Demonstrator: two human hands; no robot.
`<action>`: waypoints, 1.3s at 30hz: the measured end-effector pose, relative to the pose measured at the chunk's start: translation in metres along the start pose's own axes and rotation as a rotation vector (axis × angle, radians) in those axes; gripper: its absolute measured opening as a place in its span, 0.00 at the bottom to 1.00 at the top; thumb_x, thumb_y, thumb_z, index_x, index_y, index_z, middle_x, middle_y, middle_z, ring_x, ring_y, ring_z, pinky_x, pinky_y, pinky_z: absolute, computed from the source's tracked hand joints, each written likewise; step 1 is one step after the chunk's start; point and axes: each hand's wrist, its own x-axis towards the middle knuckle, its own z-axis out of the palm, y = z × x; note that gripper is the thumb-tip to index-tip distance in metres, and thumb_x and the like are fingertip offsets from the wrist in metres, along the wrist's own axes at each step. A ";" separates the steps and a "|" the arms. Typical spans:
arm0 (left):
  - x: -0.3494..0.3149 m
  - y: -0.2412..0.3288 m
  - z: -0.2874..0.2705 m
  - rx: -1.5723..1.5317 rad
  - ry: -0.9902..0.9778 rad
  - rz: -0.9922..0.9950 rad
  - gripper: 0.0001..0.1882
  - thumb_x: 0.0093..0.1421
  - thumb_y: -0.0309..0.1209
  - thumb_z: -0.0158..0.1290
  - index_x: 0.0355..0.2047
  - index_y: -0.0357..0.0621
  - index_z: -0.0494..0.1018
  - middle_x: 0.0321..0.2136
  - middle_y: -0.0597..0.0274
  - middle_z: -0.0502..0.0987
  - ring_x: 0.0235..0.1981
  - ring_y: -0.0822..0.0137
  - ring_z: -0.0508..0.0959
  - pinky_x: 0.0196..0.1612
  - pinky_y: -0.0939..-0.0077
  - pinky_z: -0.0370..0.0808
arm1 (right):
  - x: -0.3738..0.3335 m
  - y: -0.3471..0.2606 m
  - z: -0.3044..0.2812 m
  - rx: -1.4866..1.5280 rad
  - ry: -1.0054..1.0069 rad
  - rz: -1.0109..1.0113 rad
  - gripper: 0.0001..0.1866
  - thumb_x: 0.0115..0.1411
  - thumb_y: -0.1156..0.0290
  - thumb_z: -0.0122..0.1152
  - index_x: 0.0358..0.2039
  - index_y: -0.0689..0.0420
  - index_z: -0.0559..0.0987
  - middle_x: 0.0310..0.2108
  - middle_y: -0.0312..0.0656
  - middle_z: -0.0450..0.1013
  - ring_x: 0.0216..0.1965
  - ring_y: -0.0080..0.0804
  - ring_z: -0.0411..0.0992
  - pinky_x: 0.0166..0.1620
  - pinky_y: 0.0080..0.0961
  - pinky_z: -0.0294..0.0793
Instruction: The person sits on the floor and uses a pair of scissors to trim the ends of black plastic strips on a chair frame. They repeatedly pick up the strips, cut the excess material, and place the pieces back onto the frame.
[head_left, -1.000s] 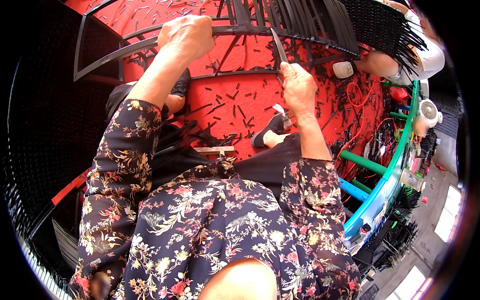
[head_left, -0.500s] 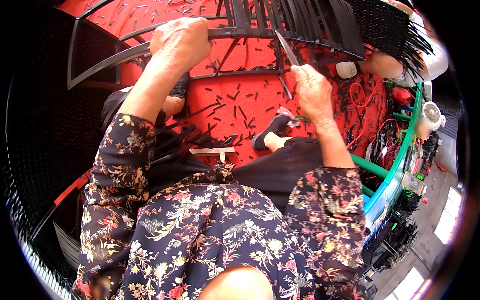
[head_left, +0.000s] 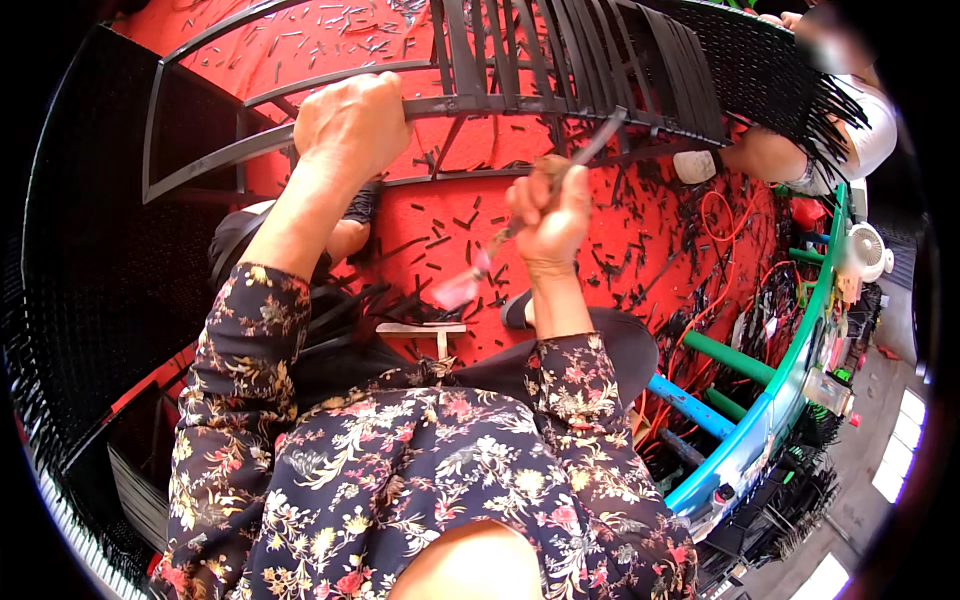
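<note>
My left hand (head_left: 352, 122) is closed in a fist around the near rail of a dark, curved metal frame (head_left: 215, 158). To its right, my right hand (head_left: 552, 215) grips a narrow metal blade (head_left: 603, 138), which angles up to the rail's lower edge. A pink, blurred piece (head_left: 458, 288) trails from the tool's other end; its handle is mostly hidden by my fingers. Black flat strips (head_left: 590, 60) run across the frame at the right of centre, close together there and more widely spaced toward my left hand.
Short black offcuts (head_left: 440, 240) lie scattered over the red floor (head_left: 420, 210). A woven black panel (head_left: 100, 270) stands at my left. Another person (head_left: 870, 125) sits at the upper right. A green and blue rail (head_left: 790, 370), a white fan (head_left: 868, 252) and a red cord (head_left: 715, 225) are on the right.
My right hand has moved left and slightly down, turning so the blade slants up to the right. My left hand keeps its grip on the rail, slightly lower in view.
</note>
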 end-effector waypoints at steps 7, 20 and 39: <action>0.019 0.001 0.005 -0.032 -0.063 -0.003 0.11 0.50 0.35 0.50 0.31 0.43 0.74 0.29 0.54 0.77 0.33 0.53 0.78 0.35 0.61 0.74 | -0.004 -0.092 0.018 -0.228 -0.070 -0.173 0.19 0.63 0.57 0.46 0.37 0.61 0.73 0.16 0.29 0.58 0.14 0.17 0.54 0.18 0.17 0.53; 0.025 0.007 0.010 -0.101 -0.058 0.060 0.14 0.49 0.40 0.53 0.34 0.47 0.73 0.30 0.56 0.77 0.34 0.54 0.77 0.37 0.60 0.74 | -0.040 -0.044 0.004 -0.741 0.086 0.181 0.13 0.59 0.72 0.54 0.43 0.64 0.72 0.20 0.30 0.65 0.18 0.13 0.61 0.21 0.11 0.61; 0.026 0.011 0.012 -0.122 -0.066 0.071 0.12 0.49 0.37 0.51 0.31 0.44 0.74 0.29 0.53 0.77 0.33 0.52 0.77 0.36 0.60 0.74 | -0.010 -0.091 0.036 -1.716 -0.164 -0.350 0.18 0.55 0.78 0.51 0.48 0.53 0.72 0.33 0.52 0.72 0.35 0.50 0.71 0.39 0.36 0.71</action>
